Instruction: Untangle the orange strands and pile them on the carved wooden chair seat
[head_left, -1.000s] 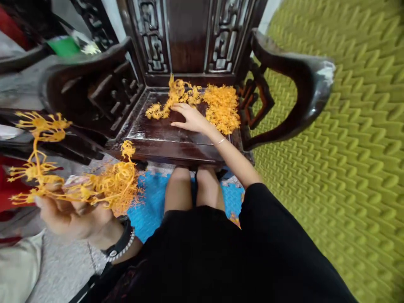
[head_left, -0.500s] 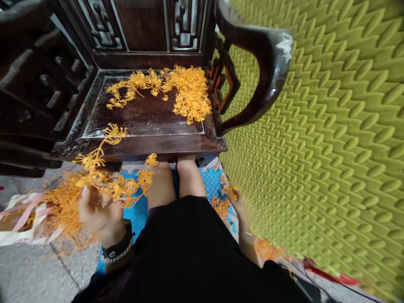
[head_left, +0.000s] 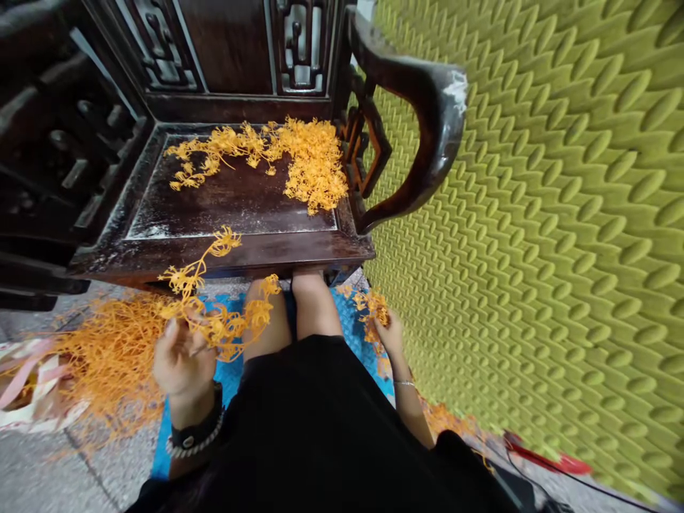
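My left hand (head_left: 184, 363) is closed on a branching strand of orange plastic flower-like pieces (head_left: 227, 328), which stands up from the fingers and spreads over my left thigh. Just left of that hand lies a big tangled heap of thin orange plastic pieces (head_left: 117, 349). Down by my right knee, my right hand (head_left: 392, 335) has its fingers closed around a bunch of orange plastic pieces (head_left: 375, 308). More orange pieces lie below it, so where the bunch ends is unclear. A clump of similar orange pieces (head_left: 315, 167), with a strand trailing left, rests on the chair seat.
In front of me stands a dark carved wooden chair (head_left: 240, 251) with a curved armrest (head_left: 435, 135). A padded yellow-green wall (head_left: 534, 249) rises at right. Blue mat (head_left: 229, 377) lies under me. A white-and-pink bag (head_left: 40, 388) sits at left, a red item (head_left: 548, 456) at lower right.
My left hand has moved right, bringing the strand away from the heap. My right hand has come slightly up and inward with its orange bunch. The view has shifted a little.
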A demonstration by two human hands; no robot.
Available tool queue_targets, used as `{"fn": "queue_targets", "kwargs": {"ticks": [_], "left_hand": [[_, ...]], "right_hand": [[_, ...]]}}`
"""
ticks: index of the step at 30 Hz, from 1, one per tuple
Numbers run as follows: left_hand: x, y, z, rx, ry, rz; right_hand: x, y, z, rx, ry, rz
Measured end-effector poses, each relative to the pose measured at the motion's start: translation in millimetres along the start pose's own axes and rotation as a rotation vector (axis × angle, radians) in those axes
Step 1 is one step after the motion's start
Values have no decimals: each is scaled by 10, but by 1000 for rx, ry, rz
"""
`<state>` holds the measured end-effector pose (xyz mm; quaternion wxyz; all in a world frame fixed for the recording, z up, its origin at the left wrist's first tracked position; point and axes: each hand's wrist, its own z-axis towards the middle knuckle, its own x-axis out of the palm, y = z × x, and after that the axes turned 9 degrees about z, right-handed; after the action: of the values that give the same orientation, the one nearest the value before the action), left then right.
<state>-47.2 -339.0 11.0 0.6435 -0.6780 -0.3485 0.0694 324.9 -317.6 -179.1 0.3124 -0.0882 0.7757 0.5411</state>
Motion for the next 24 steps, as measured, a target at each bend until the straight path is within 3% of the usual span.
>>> {"fn": "queue_targets", "kwargs": {"ticks": [4,9,11,14,16,19,21,22,24], "left_hand": [[14,19,-44,-47,9,-58],[106,13,-89,-193,-30,-139],[160,23,-92,-218,59,-101],[230,75,-87,-220,284,20],[263,129,-88,-240,466,130],[300,216,-100,-278,750,295],[322,273,-112,-262,875,383],[331,299,-118,-245,903,421],[342,343,-133,-206,895,498]], "right_hand": [[-59,192,32,-23,68,-3],[39,594,-87,-70,0,58],[111,895,-206,-131,-36,133],[212,1480,-482,-234,-52,288],[261,1876,-682,-324,102,514],[333,2315,-893,-407,641,763],[391,2468,-941,-321,908,847],[416,2511,-940,-242,954,920],[434,2557,-897,-73,919,1133]]}}
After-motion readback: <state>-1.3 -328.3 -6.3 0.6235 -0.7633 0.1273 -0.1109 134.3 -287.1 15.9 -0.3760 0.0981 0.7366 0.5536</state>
